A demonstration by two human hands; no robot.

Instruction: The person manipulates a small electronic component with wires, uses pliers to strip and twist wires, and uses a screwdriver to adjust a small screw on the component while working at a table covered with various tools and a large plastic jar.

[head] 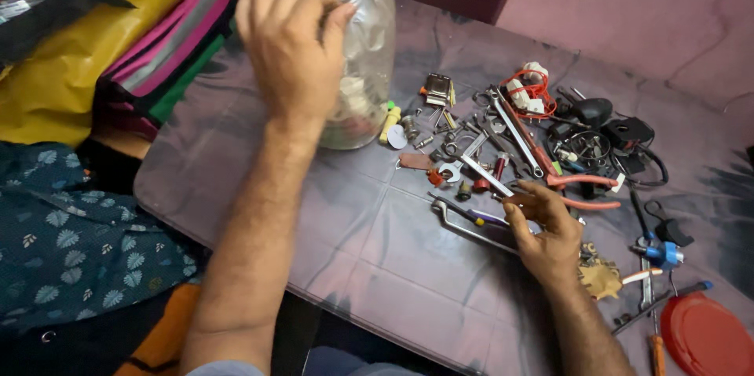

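Note:
My left hand point(287, 46) grips the side of a clear plastic jar point(369, 38) that stands on the glass tabletop point(377, 266) and holds some small parts at its bottom. My right hand point(546, 231) rests among a heap of tools, its fingertips pinching a small item by a silver wrench point(483, 172); what it pinches is too small to tell. Pliers with red handles point(581, 183) lie just beyond that hand.
Scattered screws, wrenches, wires and black parts point(605, 132) cover the table's right half. A red lid point(703, 337) lies at the lower right, a blue-tipped tool point(660, 253) near it. Yellow and pink bags point(118, 38) and patterned cloth point(71, 234) sit to the left.

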